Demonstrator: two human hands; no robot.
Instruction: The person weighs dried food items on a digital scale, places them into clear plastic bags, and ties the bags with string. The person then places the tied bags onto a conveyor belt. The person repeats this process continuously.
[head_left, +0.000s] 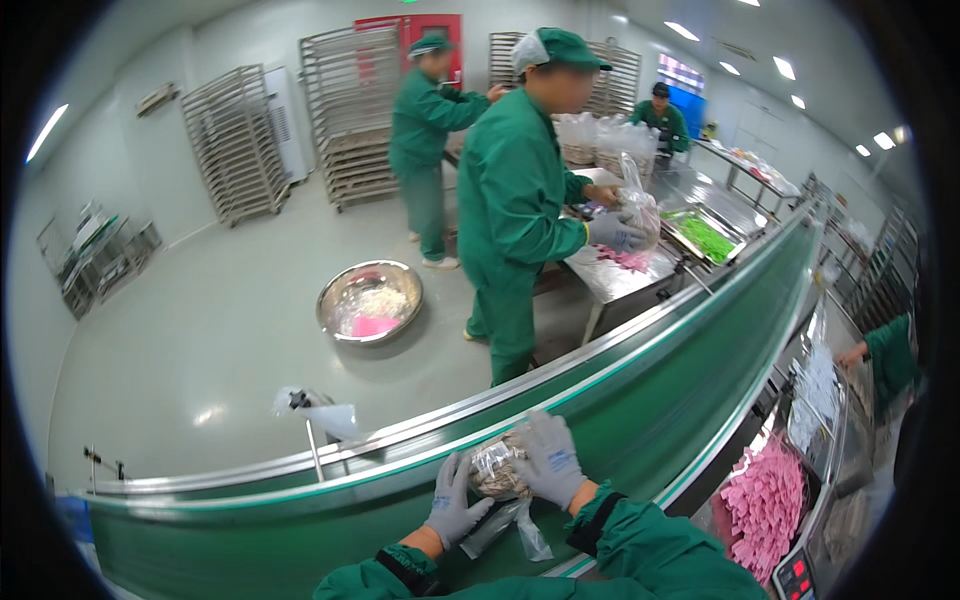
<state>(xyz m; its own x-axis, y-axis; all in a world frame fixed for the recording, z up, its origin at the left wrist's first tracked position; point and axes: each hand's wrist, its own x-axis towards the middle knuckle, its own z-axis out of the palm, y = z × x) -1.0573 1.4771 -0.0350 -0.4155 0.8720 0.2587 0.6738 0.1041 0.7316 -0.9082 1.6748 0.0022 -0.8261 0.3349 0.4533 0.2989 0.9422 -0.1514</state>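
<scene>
Between my two gloved hands is a clear plastic bag (495, 471) filled with brownish-grey pieces that I cannot identify. My left hand (454, 504) presses against its near left side, fingers pointing up. On the right side, my right hand (549, 463) lies with its fingers over the top of the bag. The loose, unfilled end of the bag (531, 534) hangs towards me in two flaps. Below it runs a green conveyor belt (637, 420) with metal rails. Both hands wear grey knit gloves that bear blue writing.
Right of the belt, a metal tray of pink strips (765, 502) stands by a digital display (795, 576). Across the belt, a co-worker (510, 187) holds a filled bag (639, 214) beside a tray of green strips (701, 236). A steel basin (324, 311) rests on the floor.
</scene>
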